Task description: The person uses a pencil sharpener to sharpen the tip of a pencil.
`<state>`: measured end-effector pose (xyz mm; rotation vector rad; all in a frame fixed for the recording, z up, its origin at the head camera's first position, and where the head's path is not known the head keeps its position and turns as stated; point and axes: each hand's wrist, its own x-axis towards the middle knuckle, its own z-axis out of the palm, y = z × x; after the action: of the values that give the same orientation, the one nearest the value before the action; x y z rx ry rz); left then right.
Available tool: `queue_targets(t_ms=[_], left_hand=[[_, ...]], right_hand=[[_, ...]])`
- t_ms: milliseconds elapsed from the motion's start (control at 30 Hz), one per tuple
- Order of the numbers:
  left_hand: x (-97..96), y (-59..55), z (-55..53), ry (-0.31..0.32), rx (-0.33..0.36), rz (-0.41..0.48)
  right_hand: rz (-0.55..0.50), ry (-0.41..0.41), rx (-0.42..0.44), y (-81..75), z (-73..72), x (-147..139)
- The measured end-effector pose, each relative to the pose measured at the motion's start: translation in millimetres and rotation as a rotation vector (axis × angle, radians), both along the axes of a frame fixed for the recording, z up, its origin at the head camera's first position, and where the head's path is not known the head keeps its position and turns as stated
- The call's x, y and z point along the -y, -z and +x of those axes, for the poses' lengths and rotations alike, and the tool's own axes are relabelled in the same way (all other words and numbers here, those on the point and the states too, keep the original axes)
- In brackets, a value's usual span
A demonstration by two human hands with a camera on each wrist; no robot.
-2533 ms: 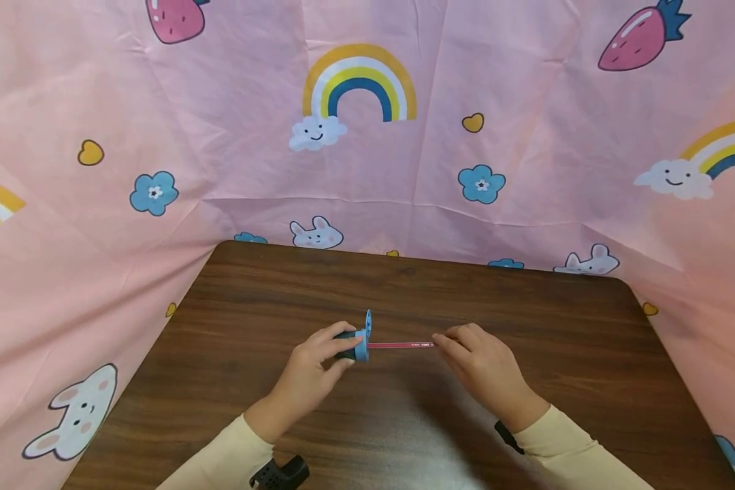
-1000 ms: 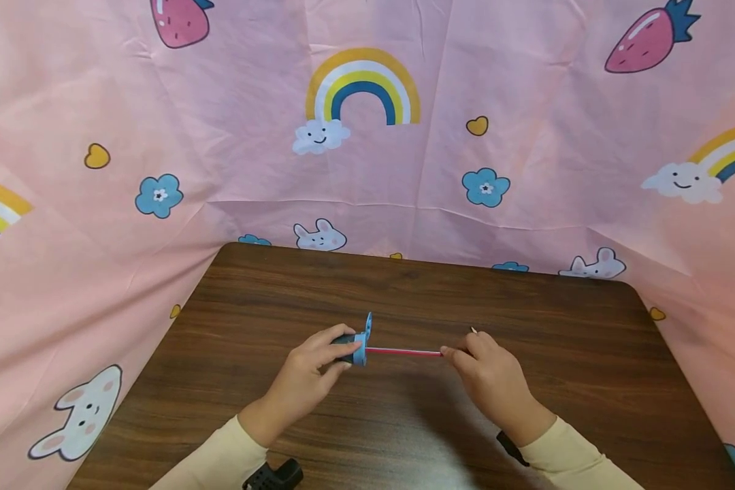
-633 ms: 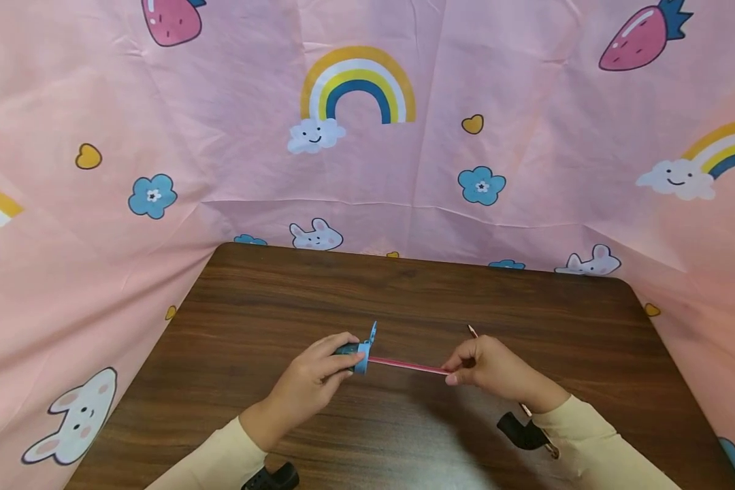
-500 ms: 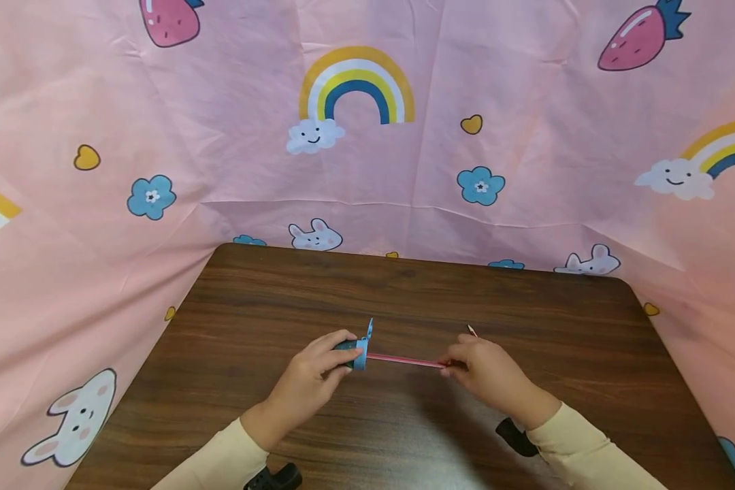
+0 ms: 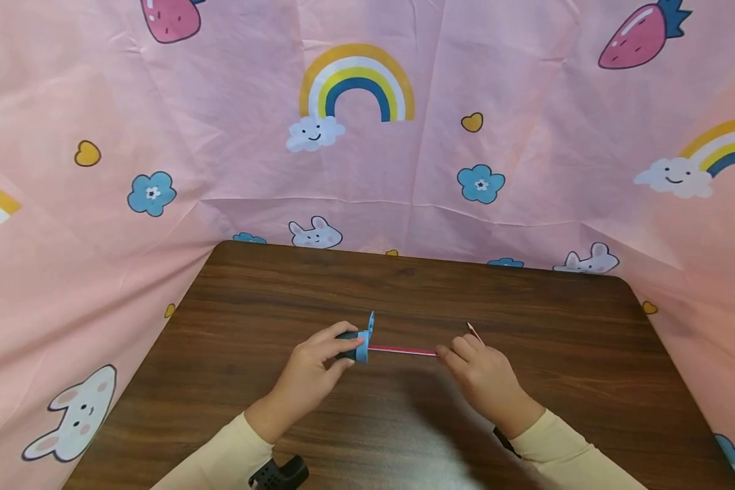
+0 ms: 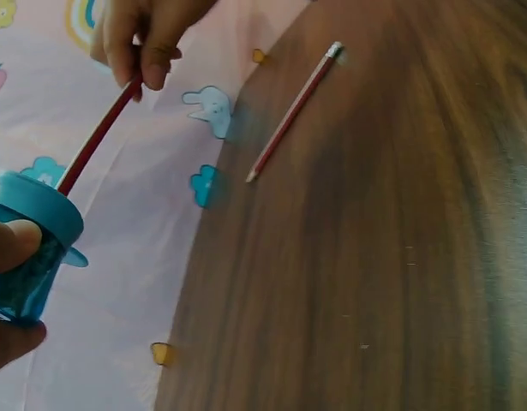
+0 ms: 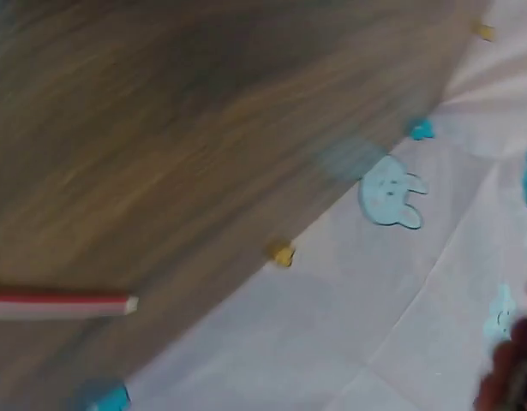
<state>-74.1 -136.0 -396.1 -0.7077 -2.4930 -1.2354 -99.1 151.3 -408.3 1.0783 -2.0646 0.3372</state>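
Note:
My left hand [image 5: 309, 371] grips a small pencil sharpener [image 5: 361, 347] with a blue top, a darker see-through body and a flip lid standing up from its rim. A red-and-white striped pencil [image 5: 402, 350] sticks out of the sharpener's opening towards the right; its tip is hidden inside. My right hand [image 5: 484, 378] pinches the pencil's far end. In the left wrist view, the sharpener [image 6: 40, 210] and thumb show at the left edge, with the pencil [image 6: 100, 137] running up to the right fingers.
A second red pencil [image 6: 293, 111] with a sharpened tip lies on the dark wooden table [image 5: 318, 286]; in the head view my right hand covers most of it. A pink patterned cloth [image 5: 251, 136] hangs behind and beside the table.
My right hand has rolled over at the wrist, its thumb turning out of sight, and the pencil's outer end has risen slightly. The left hand keeps its grip on the sharpener, nearly still.

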Motion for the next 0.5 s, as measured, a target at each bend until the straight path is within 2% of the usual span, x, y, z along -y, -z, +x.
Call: queue_targets(t_ms=[33,100,167,267,333,367,400,433,500], left_hand=[[0.3,0.4,-0.2,0.012,-0.038,-0.027],[1.1,1.1,-0.8,0.044,-0.126,-0.060],[1.8,1.8,-2.1,0.080,-0.216,-0.076],[2.4,0.9,-3.7,0.138,-0.329,-0.075],[2.2,0.0,-4.0,0.166,-0.378,-0.082],[1.9,-0.3,-4.0,0.174,-0.390,-0.085],[1.5,-0.4,-3.8,0.176,-0.390,-0.086],[1.0,-0.4,-3.6,0.170,-0.382,-0.087],[-0.3,0.4,-3.2,0.135,-0.328,-0.079]], right_hand=[[0.001,-0.013,0.072,-1.6,0.4,-1],[0.000,-0.047,0.273,-6.5,0.8,-3],[-0.017,-0.105,0.567,-13.9,0.0,-6],[-0.064,-0.181,1.076,-24.6,-5.6,-12],[-0.091,-0.179,1.328,-30.3,-10.2,-16],[-0.080,-0.158,1.373,-31.8,-12.0,-16],[-0.059,-0.135,1.375,-33.3,-13.0,-16],[-0.027,-0.110,1.326,-34.1,-13.0,-15],[0.047,-0.049,1.077,-32.7,-10.6,-11]])
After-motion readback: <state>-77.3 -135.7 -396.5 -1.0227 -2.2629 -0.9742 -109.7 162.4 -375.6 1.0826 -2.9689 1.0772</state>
